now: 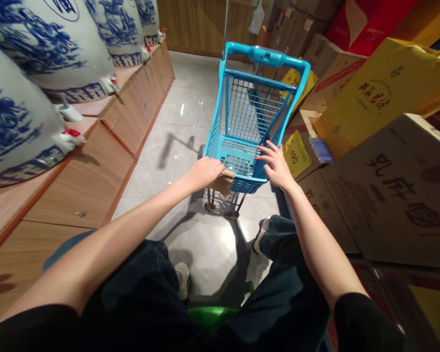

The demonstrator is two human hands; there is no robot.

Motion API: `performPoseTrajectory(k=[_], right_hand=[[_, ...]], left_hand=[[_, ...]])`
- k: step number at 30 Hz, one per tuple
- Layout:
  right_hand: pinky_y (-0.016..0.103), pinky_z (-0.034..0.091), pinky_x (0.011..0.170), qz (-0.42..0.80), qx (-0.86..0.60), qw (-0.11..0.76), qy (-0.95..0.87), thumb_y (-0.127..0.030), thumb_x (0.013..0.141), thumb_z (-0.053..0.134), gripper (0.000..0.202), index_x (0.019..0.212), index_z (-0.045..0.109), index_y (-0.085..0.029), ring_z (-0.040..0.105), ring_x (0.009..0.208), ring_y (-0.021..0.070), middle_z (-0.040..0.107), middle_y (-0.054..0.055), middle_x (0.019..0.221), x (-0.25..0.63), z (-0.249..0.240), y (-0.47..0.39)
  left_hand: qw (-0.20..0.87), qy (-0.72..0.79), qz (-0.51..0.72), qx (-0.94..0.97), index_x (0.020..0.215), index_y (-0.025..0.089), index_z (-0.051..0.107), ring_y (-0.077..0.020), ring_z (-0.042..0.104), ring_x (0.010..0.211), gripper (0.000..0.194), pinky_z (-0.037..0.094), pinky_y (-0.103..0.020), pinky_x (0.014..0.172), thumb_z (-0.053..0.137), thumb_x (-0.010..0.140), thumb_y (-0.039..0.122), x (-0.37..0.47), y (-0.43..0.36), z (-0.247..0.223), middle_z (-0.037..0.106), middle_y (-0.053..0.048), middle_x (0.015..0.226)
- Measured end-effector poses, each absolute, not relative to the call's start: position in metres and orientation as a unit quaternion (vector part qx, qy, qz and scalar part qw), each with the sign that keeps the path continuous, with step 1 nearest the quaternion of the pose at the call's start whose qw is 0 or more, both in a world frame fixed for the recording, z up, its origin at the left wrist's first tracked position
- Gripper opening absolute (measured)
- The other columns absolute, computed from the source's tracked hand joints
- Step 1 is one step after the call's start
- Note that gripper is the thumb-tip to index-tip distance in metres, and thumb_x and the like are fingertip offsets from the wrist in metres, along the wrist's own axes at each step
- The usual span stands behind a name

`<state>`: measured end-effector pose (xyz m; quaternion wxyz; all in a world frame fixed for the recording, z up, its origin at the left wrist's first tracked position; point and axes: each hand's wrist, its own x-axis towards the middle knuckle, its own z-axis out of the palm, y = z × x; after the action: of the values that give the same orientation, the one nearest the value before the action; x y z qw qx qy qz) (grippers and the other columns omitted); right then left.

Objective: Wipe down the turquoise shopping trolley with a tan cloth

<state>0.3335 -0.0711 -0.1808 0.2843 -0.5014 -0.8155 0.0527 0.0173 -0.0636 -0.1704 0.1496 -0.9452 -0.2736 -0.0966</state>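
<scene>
A blue plastic shopping cart [246,139] on metal legs with casters stands in front of my knees, its handle bar [267,56] at the far side. My left hand [207,172] is closed on a brown cloth [224,183], which hangs over the basket's near rim. Over the right part of that rim, my right hand [275,164] has its fingers spread and holds nothing. Whether its fingertips touch the basket's side is hard to make out. Through the grid walls and floor of the basket, light floor tiles show.
Large blue-and-white jars [47,49] with red-handled taps line the wooden cabinets [124,117] on the left. At right are stacked cartons [399,190], a yellow gift bag [374,93] and a yellow price card [296,155]. A green seat [212,317] shows between my legs.
</scene>
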Motion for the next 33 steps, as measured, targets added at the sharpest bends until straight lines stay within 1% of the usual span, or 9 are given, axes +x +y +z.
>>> performPoseTrajectory(k=[5, 8, 13, 16, 20, 23, 27, 30, 33], right_hand=[[0.081, 0.024, 0.128, 0.044, -0.504, 0.311, -0.805, -0.017, 0.09, 0.051, 0.037, 0.11, 0.081, -0.024, 0.016, 0.171, 0.0387, 0.044, 0.006, 0.175, 0.348, -0.183, -0.073], [0.083, 0.028, 0.126, 0.008, -0.524, 0.334, -0.783, -0.016, 0.091, 0.049, 0.039, 0.116, 0.078, -0.024, 0.013, 0.172, 0.0384, 0.037, 0.005, 0.178, 0.344, -0.181, -0.074], [0.071, 0.036, 0.13, -0.033, -0.53, 0.356, -0.769, -0.015, 0.095, 0.049, 0.042, 0.13, 0.071, -0.021, 0.043, 0.161, 0.0352, 0.059, 0.016, 0.161, 0.306, -0.176, -0.093], [0.055, 0.049, 0.124, -0.01, -0.441, 0.295, -0.847, -0.021, 0.101, 0.047, 0.045, 0.141, 0.066, -0.017, 0.061, 0.144, 0.0313, 0.069, 0.018, 0.148, 0.265, -0.178, -0.119], [0.055, 0.052, 0.113, -0.026, -0.433, 0.221, -0.873, -0.036, 0.106, 0.05, 0.052, 0.152, 0.057, -0.012, 0.069, 0.119, 0.0343, 0.076, 0.019, 0.129, 0.233, -0.181, -0.137], [0.048, 0.054, 0.103, -0.055, -0.47, 0.195, -0.859, -0.039, 0.11, 0.046, 0.04, 0.135, 0.069, -0.017, 0.069, 0.103, 0.0317, 0.077, 0.014, 0.107, 0.24, -0.179, -0.129], [0.049, 0.05, 0.113, -0.075, -0.475, 0.189, -0.856, -0.038, 0.112, 0.044, 0.035, 0.104, 0.074, -0.022, 0.069, 0.097, 0.028, 0.075, 0.01, 0.094, 0.258, -0.176, -0.115], [0.055, 0.046, 0.122, -0.067, -0.46, 0.22, -0.858, -0.031, 0.109, 0.044, 0.034, 0.123, 0.073, -0.019, 0.071, 0.118, 0.0312, 0.078, 0.014, 0.116, 0.258, -0.177, -0.12], [0.06, 0.044, 0.127, -0.03, -0.41, 0.247, -0.878, -0.026, 0.106, 0.044, 0.049, 0.151, 0.059, -0.016, 0.058, 0.147, 0.0337, 0.067, 0.018, 0.15, 0.245, -0.183, -0.132]], left_hand=[[0.151, -0.243, -0.106, -0.952, 0.09, 0.016, 0.069, -0.0252, 0.068, 0.078, 0.028, 0.043, -0.035, 0.07, 0.052, 0.11, 0.023, 0.03, -0.082, -0.17, 0.066, -0.007, 0.075], [0.154, -0.24, -0.114, -0.952, 0.088, 0.016, 0.068, -0.0244, 0.069, 0.076, 0.034, 0.043, -0.034, 0.068, 0.049, 0.113, 0.03, 0.026, -0.086, -0.171, 0.066, -0.006, 0.074], [0.152, -0.284, -0.096, -0.942, 0.091, 0.015, 0.07, -0.0248, 0.072, 0.075, 0.032, 0.043, -0.034, 0.065, 0.053, 0.112, 0.031, 0.022, -0.09, -0.17, 0.07, -0.007, 0.076], [0.133, -0.297, -0.1, -0.94, 0.096, 0.013, 0.072, -0.0259, 0.073, 0.077, 0.031, 0.043, -0.034, 0.064, 0.052, 0.111, 0.03, 0.025, -0.091, -0.168, 0.072, -0.009, 0.077], [0.103, -0.267, -0.112, -0.951, 0.104, 0.014, 0.074, -0.0251, 0.074, 0.08, 0.033, 0.047, -0.035, 0.071, 0.048, 0.111, 0.033, 0.02, -0.083, -0.16, 0.076, -0.011, 0.085], [0.123, -0.262, -0.093, -0.953, 0.101, 0.015, 0.074, -0.0255, 0.073, 0.082, 0.041, 0.049, -0.038, 0.082, 0.052, 0.11, 0.049, 0.008, -0.072, -0.152, 0.078, -0.011, 0.085], [0.121, -0.247, -0.09, -0.957, 0.089, 0.016, 0.075, -0.0249, 0.071, 0.084, 0.051, 0.048, -0.042, 0.095, 0.057, 0.104, 0.061, -0.001, -0.066, -0.148, 0.079, -0.012, 0.084], [0.105, -0.256, -0.106, -0.955, 0.087, 0.016, 0.077, -0.0258, 0.07, 0.087, 0.047, 0.047, -0.044, 0.099, 0.055, 0.106, 0.054, 0.006, -0.072, -0.151, 0.079, -0.012, 0.084], [0.09, -0.27, -0.115, -0.952, 0.089, 0.016, 0.079, -0.0272, 0.069, 0.091, 0.043, 0.048, -0.046, 0.099, 0.055, 0.107, 0.047, 0.017, -0.079, -0.152, 0.08, -0.013, 0.086]])
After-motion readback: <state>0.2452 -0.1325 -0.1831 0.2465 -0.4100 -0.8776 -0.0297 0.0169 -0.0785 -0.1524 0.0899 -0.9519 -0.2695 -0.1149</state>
